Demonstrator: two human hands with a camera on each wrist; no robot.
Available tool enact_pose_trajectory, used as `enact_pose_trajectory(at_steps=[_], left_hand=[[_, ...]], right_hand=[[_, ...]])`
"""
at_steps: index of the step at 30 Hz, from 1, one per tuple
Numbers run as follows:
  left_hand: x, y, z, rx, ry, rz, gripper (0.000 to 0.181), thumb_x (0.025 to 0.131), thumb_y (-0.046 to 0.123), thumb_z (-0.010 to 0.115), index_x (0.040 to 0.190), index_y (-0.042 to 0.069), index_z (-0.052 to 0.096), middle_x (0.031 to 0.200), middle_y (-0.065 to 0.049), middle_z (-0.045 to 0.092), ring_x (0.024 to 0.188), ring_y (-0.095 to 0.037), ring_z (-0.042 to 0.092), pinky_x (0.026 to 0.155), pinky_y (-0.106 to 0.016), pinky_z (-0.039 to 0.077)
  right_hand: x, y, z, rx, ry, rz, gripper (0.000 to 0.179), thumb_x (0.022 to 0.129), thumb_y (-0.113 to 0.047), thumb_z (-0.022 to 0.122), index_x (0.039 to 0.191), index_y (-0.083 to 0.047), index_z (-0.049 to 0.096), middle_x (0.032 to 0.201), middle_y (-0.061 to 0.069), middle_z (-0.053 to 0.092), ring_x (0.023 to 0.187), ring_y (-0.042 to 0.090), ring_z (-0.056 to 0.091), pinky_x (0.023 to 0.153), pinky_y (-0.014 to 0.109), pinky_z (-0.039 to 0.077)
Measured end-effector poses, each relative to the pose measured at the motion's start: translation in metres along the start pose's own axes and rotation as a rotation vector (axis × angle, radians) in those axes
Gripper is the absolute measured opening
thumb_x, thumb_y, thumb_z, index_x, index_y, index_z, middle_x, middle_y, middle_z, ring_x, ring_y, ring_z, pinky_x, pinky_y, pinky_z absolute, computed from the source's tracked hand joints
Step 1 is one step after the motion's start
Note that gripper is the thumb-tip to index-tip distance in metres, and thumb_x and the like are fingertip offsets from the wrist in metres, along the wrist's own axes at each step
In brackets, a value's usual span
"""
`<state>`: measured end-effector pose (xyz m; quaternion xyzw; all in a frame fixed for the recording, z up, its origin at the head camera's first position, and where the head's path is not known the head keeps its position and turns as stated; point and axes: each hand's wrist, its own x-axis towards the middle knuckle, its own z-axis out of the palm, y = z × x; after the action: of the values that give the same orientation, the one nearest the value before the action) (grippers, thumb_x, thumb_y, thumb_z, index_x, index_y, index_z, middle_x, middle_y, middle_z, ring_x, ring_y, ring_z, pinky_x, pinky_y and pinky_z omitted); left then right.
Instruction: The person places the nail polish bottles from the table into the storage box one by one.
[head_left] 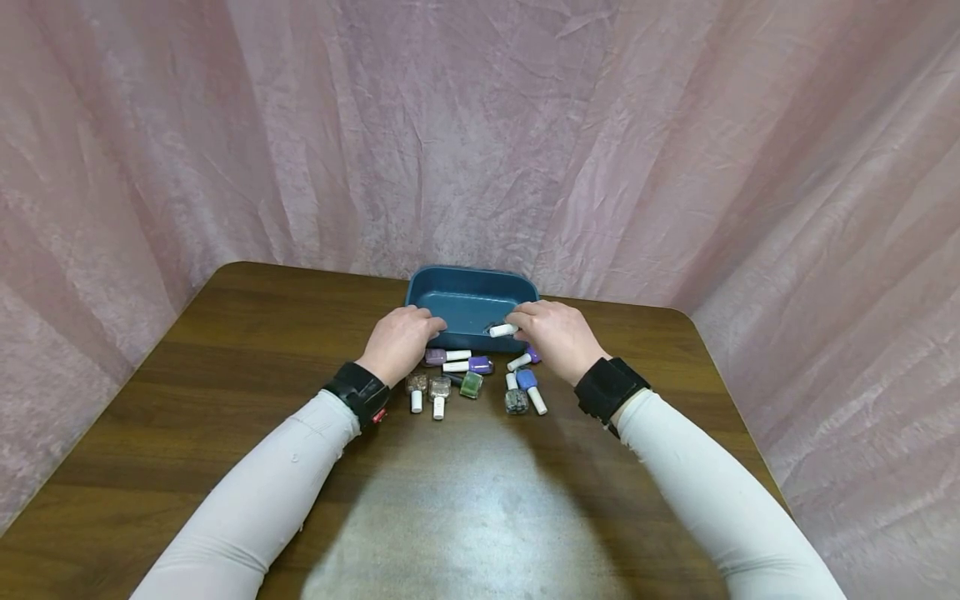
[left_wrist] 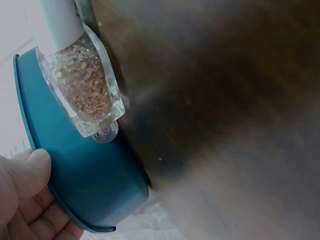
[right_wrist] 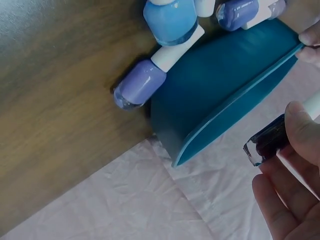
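At the front left of a teal plastic bin, my left hand grips the rim, thumb outside and fingers inside in the left wrist view. Above the bin's right part, my right hand pinches a dark nail polish bottle with a white cap. In front of the bin lie several more nail polish bottles: a green one, a blue one, a purple one and a brown glitter one. A violet bottle lies by the bin's right end, partly hidden by my right hand in the head view.
The bin stands near the back edge of a brown wooden table. Behind the table hangs a pink curtain, which also runs along the sides. A glare patch shows on the near part of the tabletop.
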<state>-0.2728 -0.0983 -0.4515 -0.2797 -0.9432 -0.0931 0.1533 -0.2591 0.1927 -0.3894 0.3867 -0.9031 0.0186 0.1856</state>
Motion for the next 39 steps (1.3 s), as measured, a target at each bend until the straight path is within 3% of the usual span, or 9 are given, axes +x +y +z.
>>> enact_pose_trajectory(at_steps=[11, 26, 39], left_hand=[[0.003, -0.006, 0.002, -0.003, 0.001, 0.011, 0.027, 0.105, -0.005, 0.068, 0.121, 0.011, 0.084, 0.108, -0.007, 0.079, 0.102, -0.027, 0.073, 0.099, -0.042, 0.060], [0.002, -0.002, 0.002, -0.001, -0.016, 0.001, 0.027, 0.104, -0.004, 0.071, 0.121, 0.012, 0.084, 0.108, -0.006, 0.080, 0.102, -0.026, 0.073, 0.100, -0.042, 0.060], [0.004, 0.000, 0.002, 0.008, -0.011, -0.011, 0.025, 0.103, -0.002, 0.072, 0.120, 0.011, 0.084, 0.107, -0.006, 0.080, 0.100, -0.025, 0.073, 0.097, -0.042, 0.061]], right_hand=[[0.019, 0.006, 0.005, -0.014, -0.001, 0.077, 0.013, 0.097, -0.014, 0.086, 0.108, -0.009, 0.081, 0.105, 0.004, 0.078, 0.093, 0.026, 0.075, 0.079, 0.043, 0.064], [0.036, 0.010, 0.018, -0.049, -0.065, 0.164, 0.011, 0.099, -0.015, 0.085, 0.108, -0.011, 0.083, 0.108, 0.005, 0.079, 0.096, 0.026, 0.077, 0.078, 0.045, 0.065], [0.047, 0.014, 0.033, -0.106, -0.151, 0.207, 0.011, 0.101, -0.021, 0.084, 0.102, -0.009, 0.083, 0.095, 0.008, 0.076, 0.085, 0.026, 0.075, 0.073, 0.042, 0.063]])
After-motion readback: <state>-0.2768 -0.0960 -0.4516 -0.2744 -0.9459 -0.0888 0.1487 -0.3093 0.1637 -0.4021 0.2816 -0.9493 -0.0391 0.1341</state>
